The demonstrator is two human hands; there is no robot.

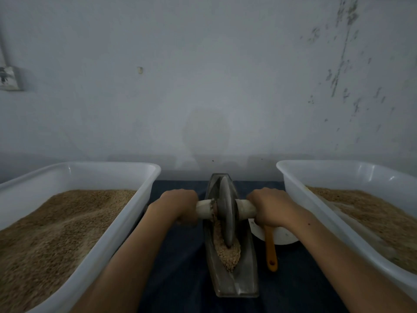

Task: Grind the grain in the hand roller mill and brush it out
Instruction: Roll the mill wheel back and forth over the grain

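A boat-shaped metal trough of a hand roller mill is lying lengthwise on a dark cloth, its far tip pointing toward the pale wall. A grey grinding wheel is standing upright in the trough's groove, and a pale handle bar is running through its hub to both sides. The left stub of the bar is being gripped by the left hand, fingers curled over it; the right stub is being gripped the same way by the right hand. Both forearms are being held out straight from the near edge of the view.

Crushed grain is lying in the groove on the near side of the wheel, touching its lower rim, with a little smeared along the left face by the hub.

A white plastic tub is standing to the left of the mill and a second white tub to the right, each partly filled with tan grain. Between the trough and the right tub, a white bowl is partly hidden under the right wrist, and an orange utensil handle is protruding over its near rim toward the viewer; its working end cannot be made out.
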